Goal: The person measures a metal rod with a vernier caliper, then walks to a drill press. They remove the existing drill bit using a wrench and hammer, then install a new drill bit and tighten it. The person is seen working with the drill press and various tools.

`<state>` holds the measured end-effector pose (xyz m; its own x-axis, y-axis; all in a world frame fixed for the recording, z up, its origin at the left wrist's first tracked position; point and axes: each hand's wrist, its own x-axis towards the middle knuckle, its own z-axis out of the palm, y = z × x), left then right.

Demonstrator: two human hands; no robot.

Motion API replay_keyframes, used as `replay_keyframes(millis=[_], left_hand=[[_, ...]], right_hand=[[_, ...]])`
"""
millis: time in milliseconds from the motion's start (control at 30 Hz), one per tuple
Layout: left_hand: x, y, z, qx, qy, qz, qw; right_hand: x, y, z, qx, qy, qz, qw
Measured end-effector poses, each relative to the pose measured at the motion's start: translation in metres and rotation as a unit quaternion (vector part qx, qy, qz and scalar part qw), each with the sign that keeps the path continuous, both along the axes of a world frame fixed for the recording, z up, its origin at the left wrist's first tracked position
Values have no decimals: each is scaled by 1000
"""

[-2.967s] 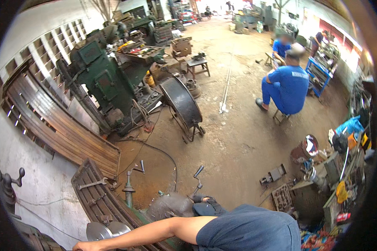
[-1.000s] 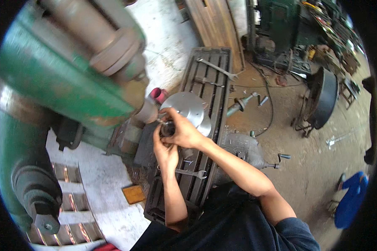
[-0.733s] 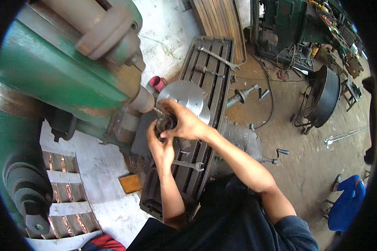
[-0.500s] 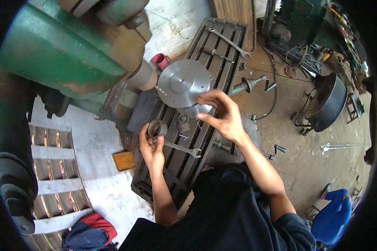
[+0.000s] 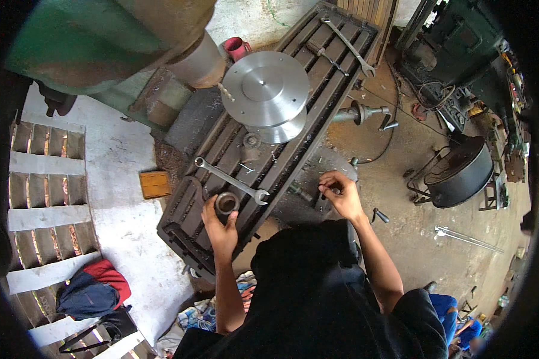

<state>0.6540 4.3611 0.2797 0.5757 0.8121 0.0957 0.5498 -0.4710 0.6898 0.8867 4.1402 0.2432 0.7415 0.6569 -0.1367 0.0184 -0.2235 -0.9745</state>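
Left grip (image 5: 221, 232) holds a dull grey-brown, thick-walled round metal ring (image 5: 227, 195).

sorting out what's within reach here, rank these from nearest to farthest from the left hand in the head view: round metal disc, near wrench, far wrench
1. Near wrench: just ahead of the left hand and the ring it holds
2. Round metal disc: farther ahead, slightly right
3. Far wrench: ahead and right, toward the slotted table's far end
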Motion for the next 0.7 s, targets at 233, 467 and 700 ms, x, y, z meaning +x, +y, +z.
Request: replay_keyframes(millis=[233,467,700], left_hand=[[-8,-9,6,12,47,16,999],[-16,-4,20,17,16,81,996],[-6,-21,43,29,-46,110,992]], right_hand=[[15,-26,-30,-199,-128,165,958],[-1,-42,-84,-236,-66,136,960],[2,-50,-105,-168,-144,108,969]])
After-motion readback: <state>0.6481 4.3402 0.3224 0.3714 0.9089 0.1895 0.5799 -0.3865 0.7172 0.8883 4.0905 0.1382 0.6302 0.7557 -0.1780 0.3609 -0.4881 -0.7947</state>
